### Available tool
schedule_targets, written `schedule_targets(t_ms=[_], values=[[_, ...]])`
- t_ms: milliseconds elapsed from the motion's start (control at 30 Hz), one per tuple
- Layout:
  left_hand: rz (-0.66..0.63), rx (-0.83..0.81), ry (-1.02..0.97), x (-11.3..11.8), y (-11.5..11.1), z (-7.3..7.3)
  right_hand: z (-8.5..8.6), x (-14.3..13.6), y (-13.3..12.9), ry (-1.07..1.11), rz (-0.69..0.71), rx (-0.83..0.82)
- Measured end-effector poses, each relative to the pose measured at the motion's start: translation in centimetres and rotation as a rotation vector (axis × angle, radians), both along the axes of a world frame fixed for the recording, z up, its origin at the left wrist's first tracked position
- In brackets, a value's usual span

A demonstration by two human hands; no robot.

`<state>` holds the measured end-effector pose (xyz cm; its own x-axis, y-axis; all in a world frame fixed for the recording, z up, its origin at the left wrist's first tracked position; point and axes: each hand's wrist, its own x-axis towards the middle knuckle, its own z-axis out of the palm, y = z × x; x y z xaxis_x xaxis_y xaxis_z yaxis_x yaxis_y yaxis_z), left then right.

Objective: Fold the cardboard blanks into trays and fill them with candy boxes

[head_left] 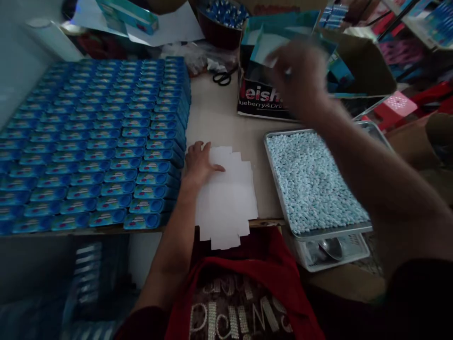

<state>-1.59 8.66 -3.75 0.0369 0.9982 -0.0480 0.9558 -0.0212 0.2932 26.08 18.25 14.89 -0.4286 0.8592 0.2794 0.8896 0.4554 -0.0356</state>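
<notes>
White die-cut cardboard blanks (228, 198) lie in a stack at the table's front edge, slightly overhanging it. My left hand (200, 163) rests on the stack's upper left corner, fingers apart and thumb stretched across the white surface. My right hand (299, 71) is raised over the front of an open carton (264, 97) at the back, smeared by motion; its fingers are too blurred to read. Teal and white card pieces (279, 38) stand in that carton, beside the right hand. Whether the right hand touches or holds one of them cannot be made out.
Rows of blue tins (106, 141) fill the left side of the table. A metal tray of pale blue pellets (318, 184) sits at the right, under my right forearm. Black scissors (222, 78) lie near the back, and a bowl of blue wrapped items (221, 30) stands behind.
</notes>
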Motion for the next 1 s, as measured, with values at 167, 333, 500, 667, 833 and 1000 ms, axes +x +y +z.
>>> schedule_targets(t_ms=[167, 333, 500, 667, 833, 1000], values=[[-0.035, -0.150, 0.061, 0.0, 1.1, 0.9, -12.2, -6.1, -7.6, -0.307, 0.081, -0.482], [0.036, 0.113, -0.041, 0.0, -0.5, -0.1, -17.4, -5.2, -7.5, -0.190, 0.077, -0.492], [0.135, 0.357, -0.339, -0.1, -0.3, 0.5, -17.2, -3.5, -6.8, 0.286, 0.086, -0.421], [0.109, 0.439, -0.765, -0.3, -0.5, 4.2, -14.7, -0.5, -9.4, 1.102, 0.017, -0.876], [0.131, 0.331, -1.069, -0.6, -2.8, 4.9, -12.8, 0.3, -15.6, 1.515, -0.214, -1.210], [0.374, -0.240, -1.463, 0.0, -7.5, 1.5, -14.4, 0.2, -18.6, 1.655, -0.332, -1.140]])
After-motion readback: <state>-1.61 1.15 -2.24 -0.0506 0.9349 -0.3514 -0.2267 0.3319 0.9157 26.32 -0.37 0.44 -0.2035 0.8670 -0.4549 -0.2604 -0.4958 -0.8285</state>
